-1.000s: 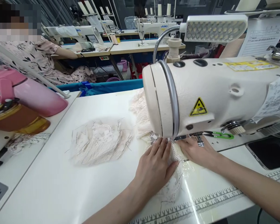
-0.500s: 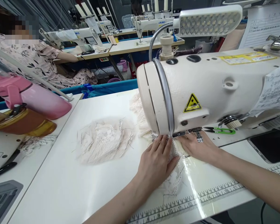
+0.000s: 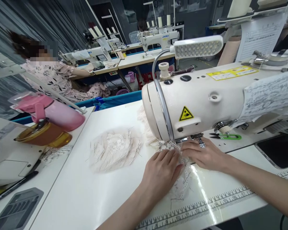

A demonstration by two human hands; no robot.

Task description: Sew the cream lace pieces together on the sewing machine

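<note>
A strip of pale lace fabric (image 3: 182,187) runs under the head of a sewing machine (image 3: 192,99) and hangs toward the table's front. My left hand (image 3: 162,167) lies over its left side, fingers bent and pressed together on the lace, thumb tucked toward them. On the other side my right hand (image 3: 203,155) pinches the scalloped edge close to the presser foot, its fingers curled. The needle area is partly hidden by the machine head and my fingers. A heap of similar lace pieces (image 3: 116,148) with loose threads rests on the table to the left.
Green thread snips (image 3: 227,136) and a dark phone (image 3: 278,151) lie at the right. A printed ruler (image 3: 196,209) lines the front edge. To the left are a pink bottle (image 3: 64,115) and an amber cup (image 3: 45,134). A person (image 3: 50,76) sits beyond.
The view has shifted, with the machine appearing further left and lower. My right hand has drawn back from under the machine head, its fingers more curled; more lace shows near the needle.
</note>
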